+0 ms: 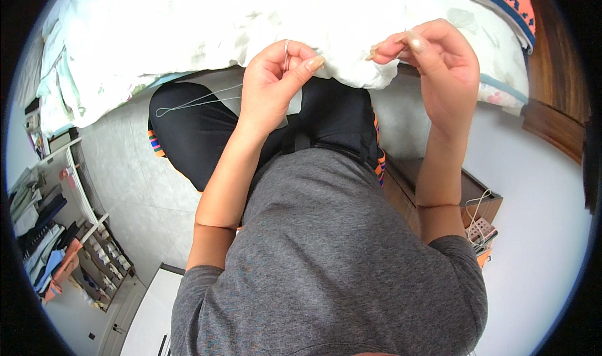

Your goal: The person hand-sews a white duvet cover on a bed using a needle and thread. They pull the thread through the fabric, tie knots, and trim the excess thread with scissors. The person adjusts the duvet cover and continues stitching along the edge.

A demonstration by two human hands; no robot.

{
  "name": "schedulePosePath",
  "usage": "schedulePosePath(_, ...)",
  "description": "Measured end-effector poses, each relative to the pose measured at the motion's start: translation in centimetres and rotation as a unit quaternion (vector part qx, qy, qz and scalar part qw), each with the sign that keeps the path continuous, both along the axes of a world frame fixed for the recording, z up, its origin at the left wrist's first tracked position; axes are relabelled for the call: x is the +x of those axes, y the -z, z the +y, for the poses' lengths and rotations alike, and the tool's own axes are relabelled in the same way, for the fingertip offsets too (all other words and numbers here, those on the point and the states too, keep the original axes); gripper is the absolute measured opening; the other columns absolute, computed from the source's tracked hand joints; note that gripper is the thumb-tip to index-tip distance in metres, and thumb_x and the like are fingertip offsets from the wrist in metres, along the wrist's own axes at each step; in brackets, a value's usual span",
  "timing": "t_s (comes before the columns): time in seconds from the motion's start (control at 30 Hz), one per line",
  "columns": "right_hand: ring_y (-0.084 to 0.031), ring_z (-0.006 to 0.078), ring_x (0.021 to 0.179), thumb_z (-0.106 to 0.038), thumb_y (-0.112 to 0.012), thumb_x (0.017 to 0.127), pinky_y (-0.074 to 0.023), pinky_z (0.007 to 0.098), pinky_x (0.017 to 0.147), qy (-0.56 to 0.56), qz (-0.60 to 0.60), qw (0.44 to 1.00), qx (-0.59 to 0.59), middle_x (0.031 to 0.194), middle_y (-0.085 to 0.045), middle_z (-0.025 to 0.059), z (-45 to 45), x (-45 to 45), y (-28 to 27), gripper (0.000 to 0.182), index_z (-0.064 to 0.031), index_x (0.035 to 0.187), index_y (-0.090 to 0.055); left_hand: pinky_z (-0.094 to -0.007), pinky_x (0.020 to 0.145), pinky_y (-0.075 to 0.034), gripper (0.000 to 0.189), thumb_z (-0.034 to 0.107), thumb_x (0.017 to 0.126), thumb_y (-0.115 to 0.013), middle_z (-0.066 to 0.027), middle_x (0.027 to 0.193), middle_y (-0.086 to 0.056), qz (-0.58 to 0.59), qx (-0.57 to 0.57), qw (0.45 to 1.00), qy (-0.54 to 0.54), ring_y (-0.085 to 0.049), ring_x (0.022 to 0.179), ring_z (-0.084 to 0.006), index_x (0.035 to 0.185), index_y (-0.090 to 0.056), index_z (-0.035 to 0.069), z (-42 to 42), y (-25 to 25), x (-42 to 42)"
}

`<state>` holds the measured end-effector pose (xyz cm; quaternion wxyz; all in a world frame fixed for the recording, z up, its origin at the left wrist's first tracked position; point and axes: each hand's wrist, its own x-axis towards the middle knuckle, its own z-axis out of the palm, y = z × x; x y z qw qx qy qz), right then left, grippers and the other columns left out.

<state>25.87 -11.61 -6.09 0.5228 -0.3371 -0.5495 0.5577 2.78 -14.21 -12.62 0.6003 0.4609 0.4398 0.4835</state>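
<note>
My left hand (277,78) pinches a thin pale cord (200,104) between thumb and index finger. The cord loops over the index finger, and a long doubled length with a looped end hangs out to the left, above my black-trousered knee. My right hand (432,55) is raised to the right, a gap apart from the left, with thumb and fingertips close together; whether it holds a strand or anything thin cannot be told. Behind both hands lies rumpled white bedding (188,27) on a bed, its bunched edge hanging between them.
A wooden bed end (559,130) stands at the right, near a brown cabinet (487,205) with a white cable (477,210). An orange and navy patterned cloth (512,3) lies at the top right. Shelves of folded clothes (42,234) are at the left, a white table (150,309) lower left.
</note>
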Motion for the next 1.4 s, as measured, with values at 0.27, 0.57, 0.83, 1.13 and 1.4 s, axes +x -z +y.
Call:
schedulePosePath(0.27, -0.066, 0.0193, 0.069, -0.007, -0.069, 0.089, -0.0527, 0.0312, 0.066, -0.005, -0.273, 0.955, 0.112, 0.083, -0.072, 0.0099, -0.6, 0.2, 0.5, 0.009, -0.0013, 0.096, -0.071, -0.0175, 0.059, -0.032, 0.010, 0.012, 0.095, -0.070, 0.0109, 0.067, -0.050, 0.007, -0.006, 1.000, 0.006, -0.039, 0.064, 0.0007, 0.092, -0.065, 0.004, 0.2, -0.1, 0.1)
schedulePosePath(0.57, -0.069, 0.0241, 0.070, -0.012, -0.070, 0.086, -0.0515, 0.0334, 0.064, 0.018, -0.458, 0.875, 0.154, 0.082, -0.073, 0.0081, -0.9, -1.1, 2.9, 0.009, -0.0094, 0.095, -0.071, -0.0175, 0.058, -0.031, 0.009, 0.011, 0.095, -0.070, 0.0114, 0.068, -0.049, -0.006, 0.009, 1.000, 0.017, -0.038, 0.063, 0.0009, 0.092, -0.065, 0.004, -0.3, 0.1, 0.5)
schedulePosePath(0.83, -0.074, 0.0170, 0.083, -0.008, -0.067, 0.092, -0.0560, 0.0271, 0.075, 0.137, -0.215, 0.966, -0.040, 0.088, -0.076, 0.0088, -2.9, -3.1, 5.1, 0.020, -0.0057, 0.111, -0.072, -0.0174, 0.056, -0.029, 0.008, 0.009, 0.093, -0.071, 0.0125, 0.066, -0.044, -0.002, -0.002, 1.000, 0.026, -0.035, 0.062, 0.0012, 0.090, -0.066, 0.005, -0.5, 0.7, 1.6)
schedulePosePath(1.13, -0.072, 0.0152, 0.077, -0.002, -0.065, 0.094, -0.0586, 0.0264, 0.070, 0.228, -0.140, 0.959, -0.092, 0.087, -0.074, 0.0101, -5.2, -4.6, 8.3, 0.012, 0.0014, 0.105, -0.070, -0.0190, 0.054, -0.029, 0.009, 0.010, 0.091, -0.073, 0.0106, 0.062, -0.042, 0.090, -0.004, 0.993, 0.071, -0.034, 0.059, -0.0005, 0.086, -0.068, 0.004, -0.6, 1.0, 3.0)
schedulePosePath(1.4, -0.071, 0.0157, 0.072, 0.001, -0.062, 0.096, -0.0585, 0.0265, 0.066, 0.180, -0.025, 0.968, -0.172, 0.085, -0.072, 0.0131, -5.3, -4.4, 8.9, 0.009, 0.0062, 0.103, -0.064, -0.0233, 0.050, -0.034, 0.013, 0.014, 0.089, -0.074, 0.0034, 0.058, -0.047, 0.248, 0.058, 0.966, -0.047, -0.041, 0.054, -0.0044, 0.094, -0.071, 0.002, 0.7, 1.1, 2.9)
